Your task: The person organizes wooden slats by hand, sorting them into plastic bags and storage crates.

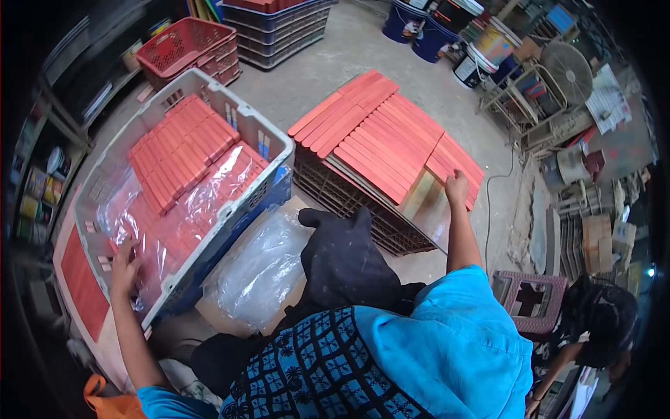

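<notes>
My left hand point(125, 271) is inside the near left side of a grey plastic crate point(246, 109), its fingers apart and slightly bent beside clear plastic film point(216, 199). Stacked red wooden slats point(183, 148) lie in the crate, partly over the film. To the right, more red slats point(396, 140) lie side by side in rows on an upturned-looking dark crate point(370, 227). My right hand point(457, 187) is at the near edge of the right-hand row, fingers pinched on a slat there. The fingertips are small in view.
A clear plastic bag point(255, 265) lies on cardboard between the crates. Red baskets point(187, 45) and stacked dark crates point(279, 35) stand behind. Paint buckets point(433, 38) and a fan point(564, 73) are at the back right. Another person point(600, 314) bends near a pink stool point(529, 302).
</notes>
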The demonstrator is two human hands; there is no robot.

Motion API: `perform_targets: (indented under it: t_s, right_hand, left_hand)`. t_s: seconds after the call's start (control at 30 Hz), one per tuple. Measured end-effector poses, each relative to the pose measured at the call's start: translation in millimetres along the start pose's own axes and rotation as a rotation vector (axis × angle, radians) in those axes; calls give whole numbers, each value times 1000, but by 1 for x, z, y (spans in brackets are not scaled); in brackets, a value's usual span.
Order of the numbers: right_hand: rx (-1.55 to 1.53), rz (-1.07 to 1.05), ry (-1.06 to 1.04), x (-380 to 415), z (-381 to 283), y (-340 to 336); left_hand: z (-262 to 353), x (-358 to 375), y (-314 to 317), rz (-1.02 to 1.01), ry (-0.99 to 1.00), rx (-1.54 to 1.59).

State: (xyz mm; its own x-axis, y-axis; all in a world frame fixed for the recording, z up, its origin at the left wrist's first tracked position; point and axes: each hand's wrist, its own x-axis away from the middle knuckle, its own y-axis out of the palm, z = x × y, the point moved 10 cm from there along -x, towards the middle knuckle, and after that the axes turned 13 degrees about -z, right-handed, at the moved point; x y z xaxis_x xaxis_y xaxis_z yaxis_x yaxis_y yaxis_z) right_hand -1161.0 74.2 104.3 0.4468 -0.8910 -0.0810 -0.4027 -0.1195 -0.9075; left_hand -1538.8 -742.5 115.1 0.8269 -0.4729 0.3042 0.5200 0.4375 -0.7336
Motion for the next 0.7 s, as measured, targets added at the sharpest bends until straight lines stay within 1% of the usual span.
perform_targets:
  t_s: [0.1, 0.17, 0.2, 0.3, 0.33, 0.43, 0.47, 0.57, 0.67, 0.7]
  right_hand:
    - [102, -60, 133, -4, 65, 12]
    - [133, -70, 198, -6, 79, 10]
    - [151, -78, 230, -8, 85, 9]
    - [183, -39, 206, -34, 103, 12]
    - [219, -66, 212, -45, 104, 12]
    - [190, 7, 164, -69, 97, 6]
    - [198, 1, 152, -82, 98, 12]
    - [210, -19, 117, -123, 103, 25]
    - [204, -72, 110, -154, 103, 32]
    - [202, -104, 119, -158, 99, 34]
  left_hand:
    - [2, 2, -1, 14, 5, 63]
    - [9, 3, 1, -13, 4, 152]
    - [1, 0, 0, -15, 21, 192]
    - [-15, -3, 4, -83, -28, 514]
    - [4, -1, 3, -56, -38, 526]
    - [11, -3, 1, -149, -213, 341]
    - [6, -7, -10, -58, -103, 182]
    - [6, -8, -6, -114, -228, 242]
    - [19, -8, -1, -57, -285, 323]
    - [23, -9, 0, -44, -280, 288]
